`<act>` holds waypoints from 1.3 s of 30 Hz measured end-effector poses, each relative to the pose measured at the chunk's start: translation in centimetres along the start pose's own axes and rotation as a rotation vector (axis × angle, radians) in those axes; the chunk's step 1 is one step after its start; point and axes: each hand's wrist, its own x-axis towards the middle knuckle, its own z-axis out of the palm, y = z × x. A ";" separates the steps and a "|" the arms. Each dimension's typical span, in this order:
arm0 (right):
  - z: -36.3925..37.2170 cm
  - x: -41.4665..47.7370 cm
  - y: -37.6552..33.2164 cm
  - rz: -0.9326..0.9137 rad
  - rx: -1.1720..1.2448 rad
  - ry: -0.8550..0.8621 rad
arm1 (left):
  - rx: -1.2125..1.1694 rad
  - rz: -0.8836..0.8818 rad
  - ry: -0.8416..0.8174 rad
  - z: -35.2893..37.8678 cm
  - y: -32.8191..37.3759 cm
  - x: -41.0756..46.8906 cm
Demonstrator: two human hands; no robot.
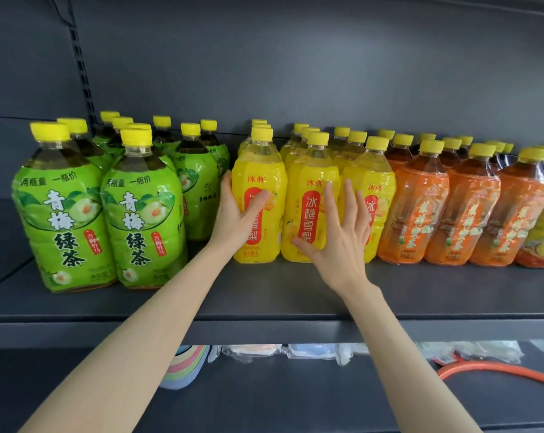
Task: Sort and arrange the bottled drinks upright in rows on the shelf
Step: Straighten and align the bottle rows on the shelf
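On the lower shelf [295,398], a stack of pastel plastic dishes [189,364] sits left of a row of clear-wrapped packets [311,352]. An orange hose [514,371] curves at the right.

the left forearm [164,307] and the right forearm [389,345] are bare and slim along their whole visible length, narrowing to thin wrists. the left hand [238,214] and the right hand [339,245] are bare too, with long, slender fingers and smooth knuckles.
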 end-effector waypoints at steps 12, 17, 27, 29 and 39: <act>0.5 0.5 2.3 -0.133 -0.154 0.035 | 0.006 -0.085 -0.104 -0.2 -1.6 0.5; 0.5 0.6 2.1 -0.130 -0.158 0.045 | 0.016 -0.070 -0.100 0.1 -1.8 0.8; 0.4 0.6 1.6 -0.106 -0.212 0.019 | 0.060 -0.038 -0.090 -0.2 -1.9 1.2; 0.5 0.6 1.5 -0.100 -0.216 0.019 | 0.078 -0.042 -0.087 -0.3 -1.8 1.2; -0.3 0.3 1.2 -0.089 -0.211 -0.059 | 0.163 -0.066 -0.069 -0.2 -0.6 0.2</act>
